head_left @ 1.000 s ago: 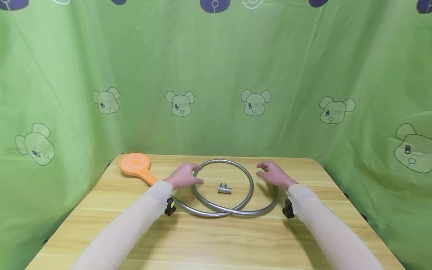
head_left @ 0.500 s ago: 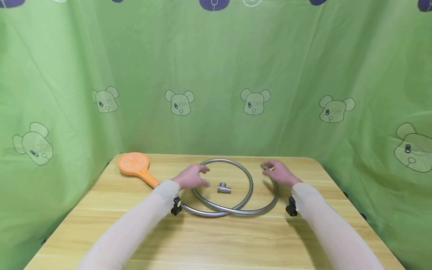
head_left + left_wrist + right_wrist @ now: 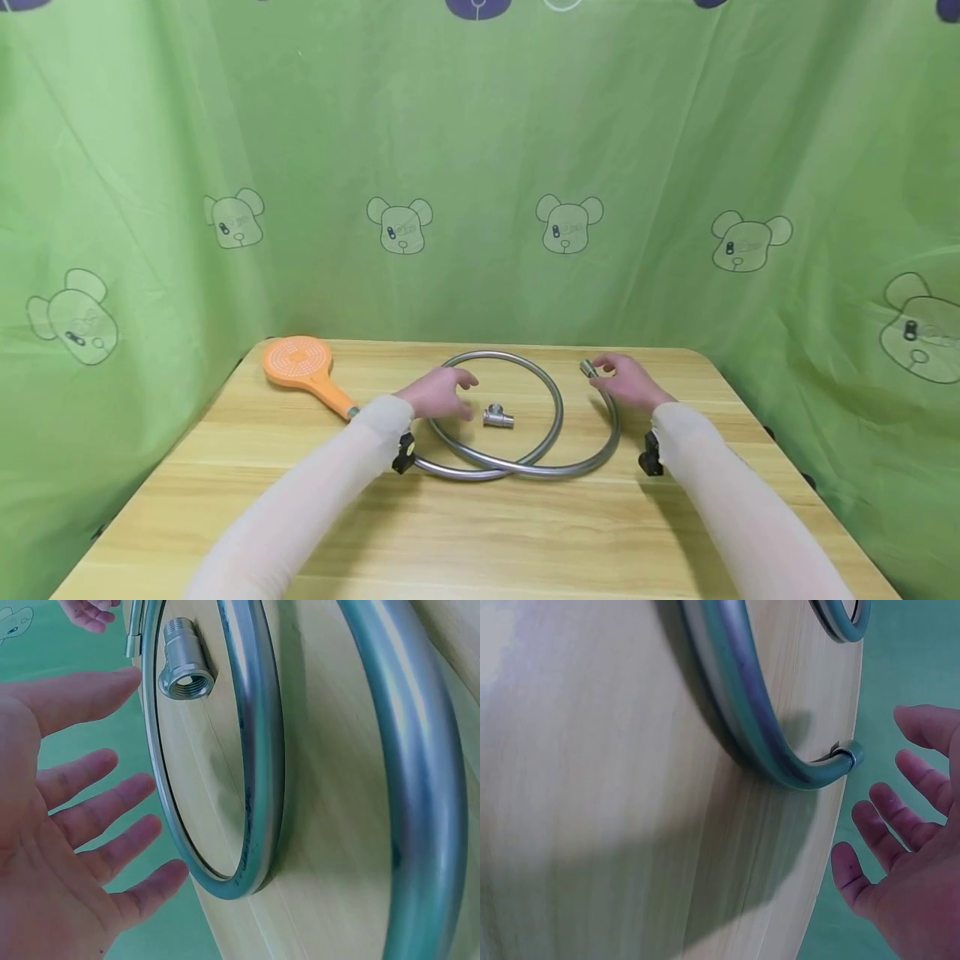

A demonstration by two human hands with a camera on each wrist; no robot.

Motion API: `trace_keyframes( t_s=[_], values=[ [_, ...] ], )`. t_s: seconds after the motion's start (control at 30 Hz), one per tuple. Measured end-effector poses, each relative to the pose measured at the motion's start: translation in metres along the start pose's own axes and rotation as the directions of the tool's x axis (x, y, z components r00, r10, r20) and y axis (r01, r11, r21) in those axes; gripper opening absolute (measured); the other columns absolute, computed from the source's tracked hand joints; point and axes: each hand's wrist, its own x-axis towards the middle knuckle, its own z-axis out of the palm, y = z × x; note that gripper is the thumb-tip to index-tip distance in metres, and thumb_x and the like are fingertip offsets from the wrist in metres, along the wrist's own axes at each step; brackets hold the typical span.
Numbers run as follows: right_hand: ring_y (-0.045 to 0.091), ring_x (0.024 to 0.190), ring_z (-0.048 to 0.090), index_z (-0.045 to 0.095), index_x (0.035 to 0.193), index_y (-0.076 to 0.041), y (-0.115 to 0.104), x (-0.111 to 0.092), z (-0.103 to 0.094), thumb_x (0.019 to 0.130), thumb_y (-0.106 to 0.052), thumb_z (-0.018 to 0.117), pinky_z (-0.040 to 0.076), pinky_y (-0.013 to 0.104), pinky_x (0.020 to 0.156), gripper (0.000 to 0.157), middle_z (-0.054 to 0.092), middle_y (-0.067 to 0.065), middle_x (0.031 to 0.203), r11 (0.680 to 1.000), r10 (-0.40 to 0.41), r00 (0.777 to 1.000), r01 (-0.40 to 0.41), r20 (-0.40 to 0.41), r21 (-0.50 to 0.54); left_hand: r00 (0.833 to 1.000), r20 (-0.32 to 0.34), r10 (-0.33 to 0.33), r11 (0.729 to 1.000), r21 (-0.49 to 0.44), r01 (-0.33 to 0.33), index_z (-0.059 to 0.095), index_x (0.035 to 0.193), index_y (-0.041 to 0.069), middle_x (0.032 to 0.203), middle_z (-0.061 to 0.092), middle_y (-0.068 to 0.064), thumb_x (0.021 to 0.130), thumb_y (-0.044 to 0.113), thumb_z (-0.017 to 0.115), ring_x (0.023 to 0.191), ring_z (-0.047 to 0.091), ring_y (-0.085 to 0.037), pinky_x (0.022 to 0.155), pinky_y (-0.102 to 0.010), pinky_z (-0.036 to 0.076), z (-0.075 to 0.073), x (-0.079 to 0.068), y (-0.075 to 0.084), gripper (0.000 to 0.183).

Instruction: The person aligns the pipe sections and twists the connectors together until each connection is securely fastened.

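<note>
A silver metal shower hose [image 3: 558,408] lies looped on the wooden table, its nut end [image 3: 587,367] pointing to the back right. My left hand [image 3: 438,393] hovers over the left side of the loop, fingers spread and holding nothing. Inside the loop lies a small silver tee-shaped pipe fitting [image 3: 497,417], its threaded opening visible in the left wrist view. Just right of the hose's nut end is my right hand [image 3: 628,383], fingers relaxed and apart from the hose in the right wrist view [image 3: 907,825].
An orange shower head [image 3: 298,362] lies face up at the back left of the table [image 3: 480,542], its handle running toward the left forearm. Green curtains with printed bear heads [image 3: 480,167] hang behind and on both sides.
My left hand has moved right over the loop, toward the fitting. The right hand has shifted slightly right, leaving the hose's nut end in plain view. Hose and fitting lie where they were.
</note>
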Motion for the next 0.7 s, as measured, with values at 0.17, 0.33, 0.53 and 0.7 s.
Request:
trace_keyframes(
  t_s=[0.17, 0.33, 0.53, 0.7],
  values=[
    [0.053, 0.122, 0.051, 0.053, 0.134, 0.009, 0.007, 0.004, 0.001, 0.098, -0.021, 0.064, 0.049, 0.061, 0.097, 0.048, 0.052, 0.038, 0.133, 1.000, -0.006, 1.000, 0.006, -0.012, -0.011, 1.000, 0.025, -0.017, 1.000, 0.005, 0.017, 0.056, 0.141, 0.006, 0.136, 0.060, -0.016, 0.080, 0.020, 0.082, 0.126, 0.057, -0.037, 0.111, -0.049, 0.045, 0.002, 0.002, 0.005, 0.067],
    [0.052, 0.122, 0.052, 0.054, 0.133, 0.010, 0.013, 0.004, 0.001, 0.097, -0.020, 0.064, 0.048, 0.062, 0.098, 0.047, 0.053, 0.038, 0.132, 1.000, 0.001, 1.000, -0.001, -0.022, -0.025, 0.999, 0.044, -0.024, 0.999, 0.039, 0.023, 0.056, 0.141, 0.006, 0.136, 0.061, -0.016, 0.080, 0.019, 0.082, 0.123, 0.058, -0.033, 0.110, -0.047, 0.046, 0.005, 0.004, 0.010, 0.067],
    [0.054, 0.122, 0.051, 0.054, 0.131, 0.011, 0.010, 0.003, 0.000, 0.096, -0.019, 0.064, 0.047, 0.063, 0.099, 0.047, 0.053, 0.039, 0.131, 0.999, 0.003, 1.000, -0.004, -0.022, -0.035, 0.998, 0.053, -0.019, 0.996, 0.089, 0.014, 0.057, 0.140, 0.006, 0.136, 0.062, -0.016, 0.078, 0.021, 0.083, 0.123, 0.059, -0.031, 0.111, -0.045, 0.045, 0.009, 0.007, 0.013, 0.068],
    [0.053, 0.122, 0.051, 0.053, 0.132, 0.011, 0.012, 0.005, 0.001, 0.096, -0.018, 0.064, 0.047, 0.062, 0.099, 0.047, 0.053, 0.039, 0.131, 0.999, 0.014, 1.000, -0.015, -0.018, -0.031, 0.997, 0.075, -0.028, 0.994, 0.111, 0.020, 0.056, 0.141, 0.008, 0.136, 0.061, -0.015, 0.077, 0.021, 0.083, 0.124, 0.059, -0.031, 0.111, -0.046, 0.045, 0.012, 0.010, 0.017, 0.071]
  ],
)
